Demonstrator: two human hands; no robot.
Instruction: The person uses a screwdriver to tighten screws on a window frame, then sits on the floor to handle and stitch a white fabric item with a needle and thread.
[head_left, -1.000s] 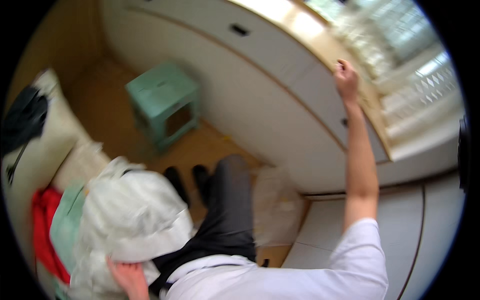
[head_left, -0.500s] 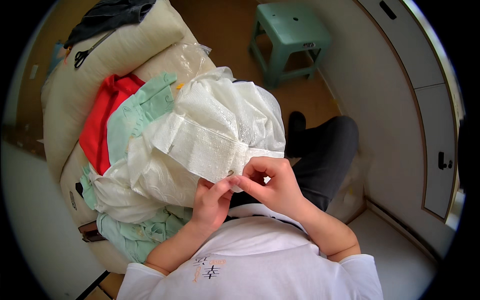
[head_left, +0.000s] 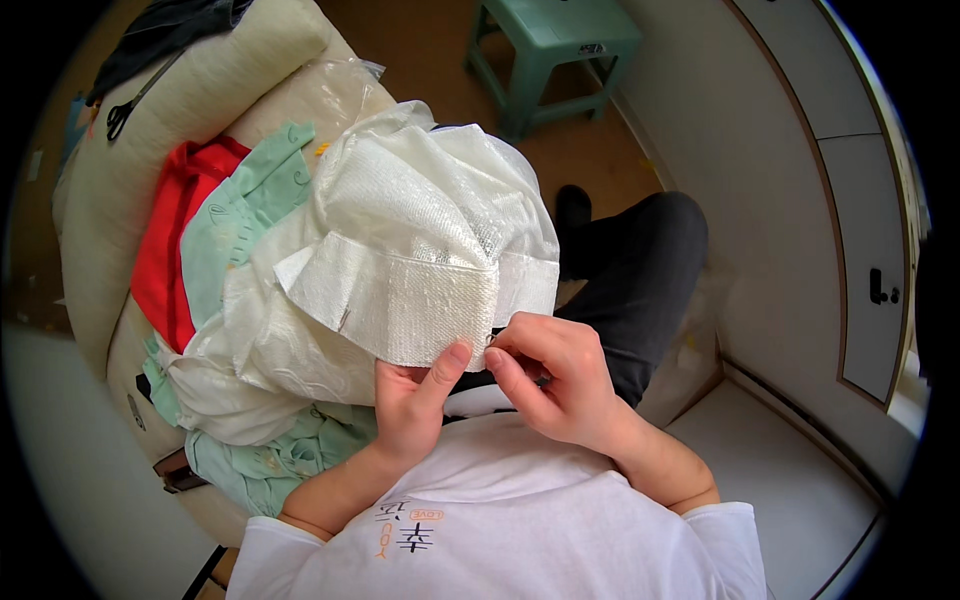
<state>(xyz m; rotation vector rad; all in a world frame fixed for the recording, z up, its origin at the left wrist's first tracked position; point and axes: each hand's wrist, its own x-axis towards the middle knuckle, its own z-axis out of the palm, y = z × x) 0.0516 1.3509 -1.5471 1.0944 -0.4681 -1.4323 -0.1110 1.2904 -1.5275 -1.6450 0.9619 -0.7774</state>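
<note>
At the left of the frame, a red garment (head_left: 170, 240) and mint-green clothes (head_left: 235, 235) lie heaped and untouched. At centre, a white textured fabric piece (head_left: 410, 250) drapes over the pile; a pin (head_left: 343, 320) already sits in its folded hem. The left hand (head_left: 415, 395) pinches the hem's lower edge, thumb up. Just right, the right hand (head_left: 555, 375) closes fingertips on that edge; most of the hem looks unworked.

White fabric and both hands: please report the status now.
Left hand pinching the white fabric edge from below. Right hand pinching the same edge beside it. Nothing blocking; mint and red cloth piled alongside.
</note>
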